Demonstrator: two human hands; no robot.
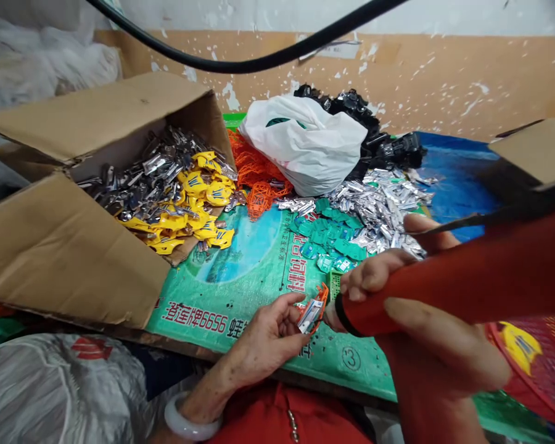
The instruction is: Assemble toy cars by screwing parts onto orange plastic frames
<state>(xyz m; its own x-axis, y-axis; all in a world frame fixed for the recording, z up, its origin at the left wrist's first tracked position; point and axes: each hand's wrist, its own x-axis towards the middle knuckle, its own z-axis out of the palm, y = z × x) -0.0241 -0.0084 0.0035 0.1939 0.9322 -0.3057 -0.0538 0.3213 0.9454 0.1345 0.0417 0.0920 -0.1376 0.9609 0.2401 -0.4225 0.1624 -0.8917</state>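
My left hand (271, 330) pinches a small orange plastic piece with a silver-and-white part (311, 316) between thumb and fingers, over the green printed sheet (263, 296). My right hand (444, 333) is wrapped round a thick red cylindrical tool (462, 271) with a black ring near its tip. That tip comes close to the orange piece; whether it touches, I cannot tell. Just beyond it, a green slotted piece (333, 283) is partly hidden. Green flat pieces (333, 231) and silver parts (379, 200) lie heaped behind my right hand.
At left, an open cardboard box (69, 246) spills metallic parts (143, 176) and yellow pieces (198, 194). Orange mesh pieces (261, 179), a white plastic bag (305, 142) and black parts (393, 151) sit toward the wall. A red basket (546, 370) stands at right; a black cable (250, 65) hangs overhead.
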